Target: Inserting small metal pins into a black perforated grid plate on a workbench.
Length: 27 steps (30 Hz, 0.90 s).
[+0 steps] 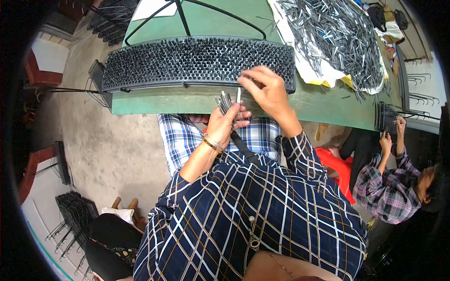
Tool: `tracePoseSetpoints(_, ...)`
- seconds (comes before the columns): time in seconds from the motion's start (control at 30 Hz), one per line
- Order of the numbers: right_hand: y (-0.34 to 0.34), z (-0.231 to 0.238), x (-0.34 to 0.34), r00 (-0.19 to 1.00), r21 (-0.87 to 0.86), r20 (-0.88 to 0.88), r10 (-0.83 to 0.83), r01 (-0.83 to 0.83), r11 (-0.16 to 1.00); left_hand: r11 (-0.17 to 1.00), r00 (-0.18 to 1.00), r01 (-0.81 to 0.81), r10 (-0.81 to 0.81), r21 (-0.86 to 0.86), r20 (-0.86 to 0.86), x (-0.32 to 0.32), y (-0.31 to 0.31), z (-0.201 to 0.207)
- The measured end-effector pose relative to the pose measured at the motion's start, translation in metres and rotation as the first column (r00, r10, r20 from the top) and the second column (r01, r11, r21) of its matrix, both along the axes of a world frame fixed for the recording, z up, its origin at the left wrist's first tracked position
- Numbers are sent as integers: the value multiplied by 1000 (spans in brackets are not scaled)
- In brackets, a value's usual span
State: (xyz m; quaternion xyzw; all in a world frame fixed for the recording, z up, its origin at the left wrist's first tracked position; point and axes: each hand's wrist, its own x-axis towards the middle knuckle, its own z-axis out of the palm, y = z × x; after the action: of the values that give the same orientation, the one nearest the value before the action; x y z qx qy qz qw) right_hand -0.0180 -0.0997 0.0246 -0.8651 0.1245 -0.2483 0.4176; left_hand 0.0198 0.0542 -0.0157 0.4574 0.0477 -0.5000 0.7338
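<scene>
My left hand (224, 122) is closed around a bunch of thin dark grey strips (226, 104), held upright just off the table's near edge. One paler strip stands up apart from the others, near the thumb. My right hand (266, 89) is above and to the right, over the near edge of a long black rack panel (197, 63). Its thumb and forefinger are brought together in a pinch; whatever may be between them is too small to make out. Rows of small dark pegs or holes cover the panel, and bent black legs (183, 18) rise from its far side.
A large heap of loose grey strips (337, 42) lies on a white and yellow sack (323, 77) at the right of the green table (159, 104). Another person (389, 187) works at the right, near a red stool (335, 168). Black racks (77, 213) stand at the left.
</scene>
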Motion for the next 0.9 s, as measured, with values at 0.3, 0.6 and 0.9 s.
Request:
tracePoseSetpoints(0.3, 1, -10, -16, 965, 470, -241, 108, 19, 883, 998, 998, -55, 55, -7, 11, -3, -3, -1)
tracePoseSetpoints(0.6, 1, -17, -16, 980, 515, -138, 145, -54, 856, 1000, 995, 15, -15, -5, 97, -3, -2, -2)
tracePoseSetpoints(0.9, -22, 3, -10, 997, 376, -54, -48, 65, 924, 999, 999, -45, 45, 0, -4, -1, -2, -1)
